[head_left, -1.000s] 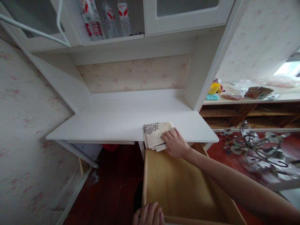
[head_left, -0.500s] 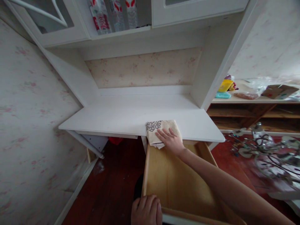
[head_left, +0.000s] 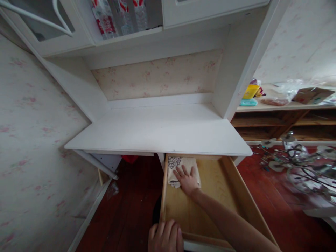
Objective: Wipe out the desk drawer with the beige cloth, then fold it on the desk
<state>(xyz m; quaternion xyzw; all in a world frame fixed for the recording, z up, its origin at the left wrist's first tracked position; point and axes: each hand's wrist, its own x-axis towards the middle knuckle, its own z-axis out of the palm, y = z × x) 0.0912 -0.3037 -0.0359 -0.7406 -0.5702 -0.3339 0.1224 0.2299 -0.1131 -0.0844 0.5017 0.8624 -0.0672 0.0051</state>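
Observation:
My right hand (head_left: 188, 180) lies with its fingers spread on a folded beige cloth (head_left: 194, 168) with a dark ornamental pattern. The cloth rests on the bottom of the pulled-out wooden drawer (head_left: 215, 213), toward its back left. My left hand (head_left: 166, 237) is closed over the drawer's front left corner, its knuckles up and the thumb side hidden. Above the drawer's back end runs the front edge of the white desk (head_left: 147, 131).
Plastic bottles (head_left: 126, 17) stand in the hutch above the desk. To the right, a chandelier-like metal fixture (head_left: 301, 161) sits near the floor, before a wooden shelf unit (head_left: 286, 105) with a yellow container (head_left: 250, 91) and a cardboard box (head_left: 312, 95). A cabinet door hangs open at upper left.
My right hand and the cloth have moved from the desk's front edge down into the drawer. My left hand keeps its hold on the drawer corner. The view has shifted slightly.

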